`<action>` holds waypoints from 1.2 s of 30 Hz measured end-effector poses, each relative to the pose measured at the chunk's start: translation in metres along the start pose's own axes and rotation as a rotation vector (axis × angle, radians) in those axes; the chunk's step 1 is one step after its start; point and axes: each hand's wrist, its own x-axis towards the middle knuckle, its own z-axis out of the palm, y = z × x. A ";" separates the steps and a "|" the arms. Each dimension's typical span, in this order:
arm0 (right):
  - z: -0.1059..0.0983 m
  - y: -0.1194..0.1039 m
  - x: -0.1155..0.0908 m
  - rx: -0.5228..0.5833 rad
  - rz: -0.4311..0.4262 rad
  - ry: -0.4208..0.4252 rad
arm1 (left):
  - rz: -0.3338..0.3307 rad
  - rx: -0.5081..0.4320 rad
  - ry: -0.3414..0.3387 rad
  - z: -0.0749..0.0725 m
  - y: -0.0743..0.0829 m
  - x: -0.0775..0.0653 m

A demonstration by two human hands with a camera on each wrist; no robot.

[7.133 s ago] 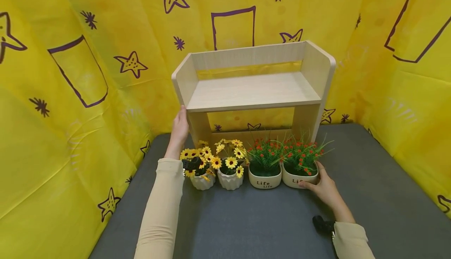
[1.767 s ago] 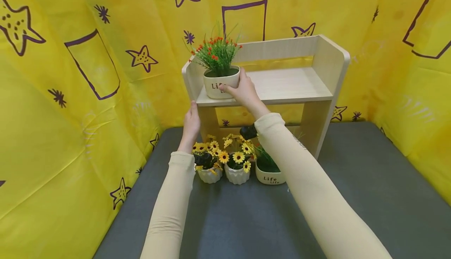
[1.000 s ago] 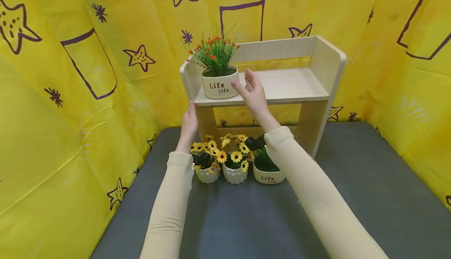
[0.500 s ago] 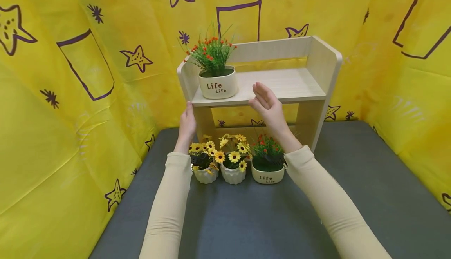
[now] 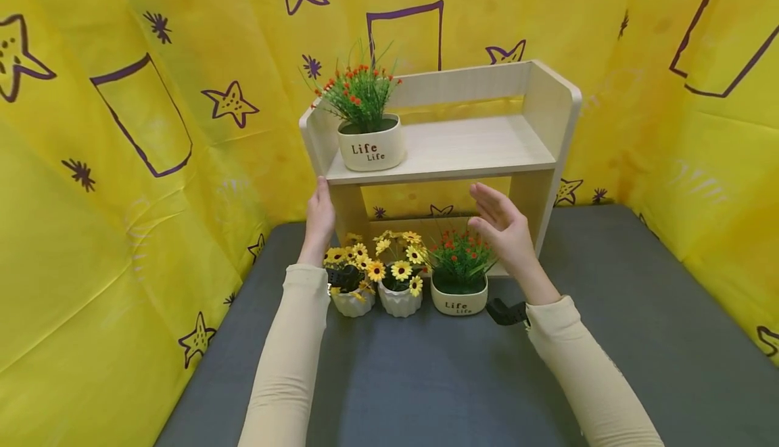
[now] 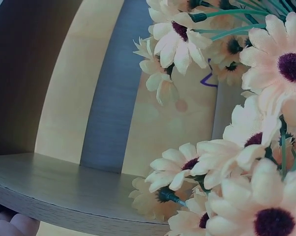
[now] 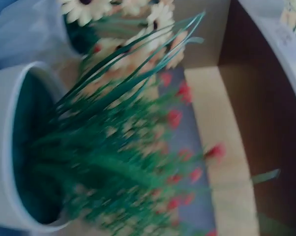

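Note:
My left hand (image 5: pixel 319 220) holds the front edge of the left side panel of a pale wooden shelf (image 5: pixel 475 146); a bit of its fingers (image 6: pixel 13 225) shows beyond the panel in the left wrist view. My right hand (image 5: pixel 508 234) holds nothing, fingers extended, just right of and above a potted plant with red flowers (image 5: pixel 459 303) in a cream pot marked "Life". A matching potted plant (image 5: pixel 371 146) stands upright on the shelf's upper board, at the left end. In the right wrist view, the lower plant's green leaves (image 7: pixel 103 162) are close and blurred.
Two white fluted pots of yellow daisies, the left (image 5: pixel 355 303) and the right (image 5: pixel 400 301), stand in a row with the lower red-flowered plant before the shelf. The dark grey table (image 5: pixel 420 379) meets yellow patterned cloth (image 5: pixel 237 156) at the back and sides.
The right hand carried one red-flowered plant from the right end of the row to the upper board, let go, then drew back down and right. The left hand stays at the panel.

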 end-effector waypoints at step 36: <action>-0.064 0.088 -0.109 -0.397 0.478 -0.102 | 0.017 -0.028 0.011 0.002 -0.001 -0.003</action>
